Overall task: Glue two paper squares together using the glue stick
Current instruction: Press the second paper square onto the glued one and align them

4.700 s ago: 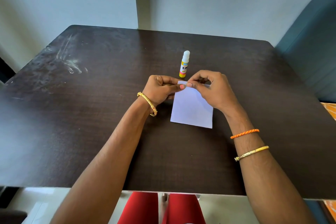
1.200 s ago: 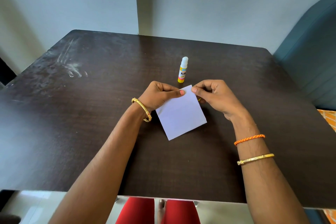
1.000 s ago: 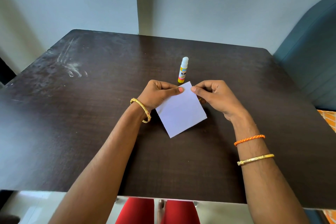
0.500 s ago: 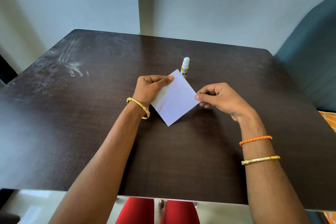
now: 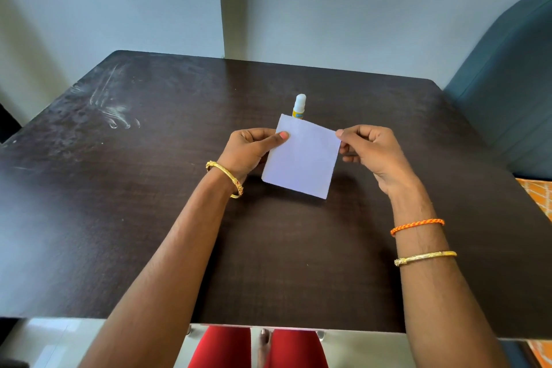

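Turned squarer since before, paper square (image 5: 301,160) hangs pinched between left hand (image 5: 249,149) and right hand (image 5: 370,148).

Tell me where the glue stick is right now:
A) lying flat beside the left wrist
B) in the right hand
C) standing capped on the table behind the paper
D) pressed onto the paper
C: the glue stick stands upright with its white cap on, partly hidden behind the paper, which the left hand and right hand pinch.

Pale lilac paper (image 5: 301,158), dark-brown table (image 5: 149,218)
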